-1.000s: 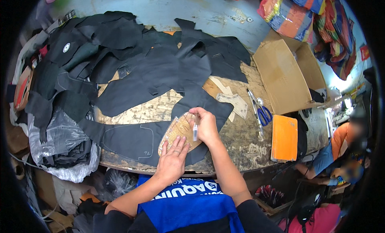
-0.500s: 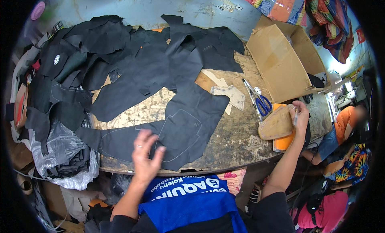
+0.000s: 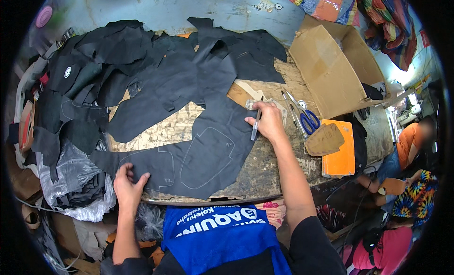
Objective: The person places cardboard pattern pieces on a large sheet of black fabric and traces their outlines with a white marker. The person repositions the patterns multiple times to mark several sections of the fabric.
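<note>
Holding pen (image 3: 256,127), right fingers (image 3: 266,107) perhaps touching pale template (image 3: 249,104), scissors (image 3: 309,122) near box (image 3: 317,62)

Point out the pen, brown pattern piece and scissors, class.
Pen (image 3: 255,128): head view, on its clear barrel.
Brown pattern piece (image 3: 325,140): head view, on its middle.
Scissors (image 3: 310,122): head view, on the blue handles.

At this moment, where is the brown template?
In the head view, the brown template lies toward the right of the table, partly over the orange rectangle, just below the scissors' blue handles.
</note>
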The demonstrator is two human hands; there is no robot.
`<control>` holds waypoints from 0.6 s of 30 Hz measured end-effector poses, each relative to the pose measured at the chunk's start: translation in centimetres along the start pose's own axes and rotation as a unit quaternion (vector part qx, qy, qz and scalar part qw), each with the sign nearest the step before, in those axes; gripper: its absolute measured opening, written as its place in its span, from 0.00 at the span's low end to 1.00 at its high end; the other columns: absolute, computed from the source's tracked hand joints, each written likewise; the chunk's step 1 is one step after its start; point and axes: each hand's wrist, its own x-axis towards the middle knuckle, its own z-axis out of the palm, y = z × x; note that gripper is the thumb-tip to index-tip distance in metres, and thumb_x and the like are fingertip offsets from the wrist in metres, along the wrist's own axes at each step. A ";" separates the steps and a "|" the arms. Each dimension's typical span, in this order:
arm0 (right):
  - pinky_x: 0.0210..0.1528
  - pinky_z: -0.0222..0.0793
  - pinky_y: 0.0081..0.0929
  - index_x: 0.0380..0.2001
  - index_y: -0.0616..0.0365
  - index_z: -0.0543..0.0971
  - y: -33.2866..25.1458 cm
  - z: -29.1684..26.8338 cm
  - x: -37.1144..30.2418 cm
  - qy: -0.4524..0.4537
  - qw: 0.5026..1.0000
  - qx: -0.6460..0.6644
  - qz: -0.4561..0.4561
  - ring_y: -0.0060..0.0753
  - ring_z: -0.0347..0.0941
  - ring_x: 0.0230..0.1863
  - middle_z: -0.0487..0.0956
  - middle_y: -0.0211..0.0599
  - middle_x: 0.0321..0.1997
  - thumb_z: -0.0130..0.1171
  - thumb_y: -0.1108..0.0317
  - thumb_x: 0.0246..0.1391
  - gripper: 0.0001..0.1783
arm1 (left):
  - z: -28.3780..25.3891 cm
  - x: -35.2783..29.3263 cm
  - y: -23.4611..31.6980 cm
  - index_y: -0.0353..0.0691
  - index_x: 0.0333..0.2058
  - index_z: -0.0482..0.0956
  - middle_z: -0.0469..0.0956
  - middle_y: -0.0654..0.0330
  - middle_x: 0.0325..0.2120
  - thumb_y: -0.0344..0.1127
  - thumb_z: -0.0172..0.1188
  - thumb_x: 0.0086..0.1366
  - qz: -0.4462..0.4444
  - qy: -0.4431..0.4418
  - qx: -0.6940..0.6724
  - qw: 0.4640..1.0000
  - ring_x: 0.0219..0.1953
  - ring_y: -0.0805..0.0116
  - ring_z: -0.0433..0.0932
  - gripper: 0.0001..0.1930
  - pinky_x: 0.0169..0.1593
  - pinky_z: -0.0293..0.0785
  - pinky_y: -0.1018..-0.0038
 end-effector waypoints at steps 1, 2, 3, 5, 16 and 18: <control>0.42 0.70 0.38 0.33 0.60 0.79 -0.2 0.0 0.5 -0.009 1.000 0.014 -0.002 0.49 0.74 0.38 0.80 0.45 0.30 0.73 0.66 0.31 0.22 | -0.5 -0.4 -0.5 0.31 0.48 0.69 0.72 0.59 0.34 0.35 0.71 0.47 0.010 -0.037 -0.011 0.999 0.33 0.69 0.75 0.30 0.34 0.74 0.76; 0.41 0.70 0.37 0.32 0.60 0.78 -0.5 0.0 0.9 -0.026 0.999 0.024 0.004 0.49 0.74 0.37 0.80 0.45 0.29 0.73 0.68 0.31 0.20 | -0.8 -1.0 -0.9 0.32 0.48 0.69 0.72 0.60 0.34 0.34 0.70 0.50 -0.019 -0.031 -0.168 0.985 0.34 0.68 0.75 0.28 0.36 0.75 0.75; 0.39 0.70 0.37 0.31 0.60 0.78 -0.7 0.0 1.2 -0.056 0.998 0.023 0.033 0.49 0.74 0.37 0.80 0.45 0.28 0.72 0.70 0.31 0.19 | -1.0 -1.7 -1.4 0.33 0.49 0.69 0.73 0.61 0.33 0.34 0.68 0.53 -0.056 -0.021 -0.317 0.946 0.35 0.68 0.76 0.27 0.37 0.75 0.74; 0.37 0.69 0.33 0.29 0.60 0.77 -1.1 -0.3 1.2 -0.100 0.990 0.076 0.066 0.44 0.74 0.35 0.78 0.42 0.24 0.69 0.74 0.32 0.16 | -1.6 -2.6 -2.4 0.36 0.49 0.68 0.75 0.60 0.34 0.33 0.62 0.60 -0.130 -0.013 -0.536 0.834 0.40 0.63 0.77 0.20 0.43 0.76 0.66; 0.32 0.62 0.17 0.28 0.61 0.72 2.8 -3.2 -4.4 -0.167 0.904 0.373 0.127 0.16 0.63 0.28 0.69 0.23 0.26 0.63 0.84 0.34 0.15 | -1.9 -3.1 -3.1 0.39 0.37 0.71 0.73 0.47 0.44 0.39 0.56 0.64 -0.244 -0.113 -0.668 0.694 0.52 0.51 0.72 0.10 0.56 0.67 0.55; 0.31 0.65 0.24 0.28 0.61 0.73 2.6 -3.1 -5.3 -0.163 0.948 0.256 0.100 0.24 0.68 0.26 0.72 0.30 0.23 0.67 0.78 0.34 0.15 | -1.7 -2.1 -3.0 0.39 0.37 0.70 0.72 0.46 0.45 0.39 0.57 0.63 -0.235 -0.109 -0.676 0.690 0.52 0.52 0.72 0.10 0.55 0.68 0.58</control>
